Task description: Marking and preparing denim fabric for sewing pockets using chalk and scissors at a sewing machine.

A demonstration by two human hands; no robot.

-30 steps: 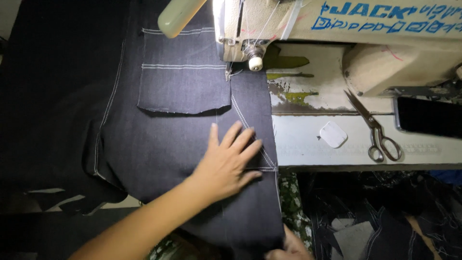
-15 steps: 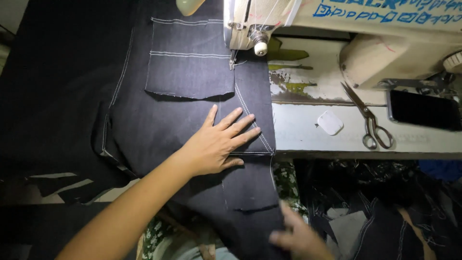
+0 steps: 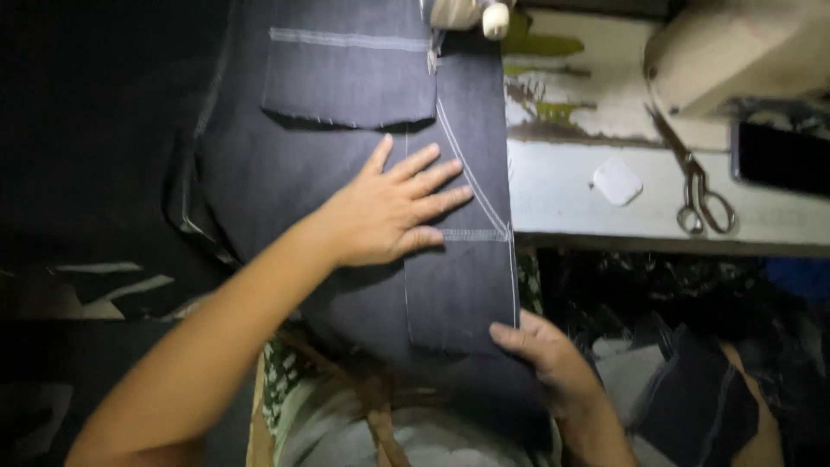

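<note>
A dark denim panel (image 3: pixel 346 164) with pale stitching lies across the sewing table and hangs over its front edge. A sewn pocket patch (image 3: pixel 350 78) sits on its upper part. My left hand (image 3: pixel 389 207) lies flat on the denim with fingers spread, beside a slanted seam. My right hand (image 3: pixel 540 350) pinches the lower right corner of the hanging denim below the table edge. The sewing machine's presser foot and needle area (image 3: pixel 432 52) stands at the top edge of the panel.
The cream sewing machine body (image 3: pixel 735 52) fills the top right. Scissors (image 3: pixel 696 186) lie on the worn white table (image 3: pixel 562 190), next to a small white chalk piece (image 3: pixel 617 182) and a dark phone (image 3: pixel 782 160). Dark fabric piles (image 3: pixel 692 389) lie below right.
The view has shifted down and closer. My right hand has risen into view and taken hold of the denim's lower corner. My left hand stays flat on the cloth.
</note>
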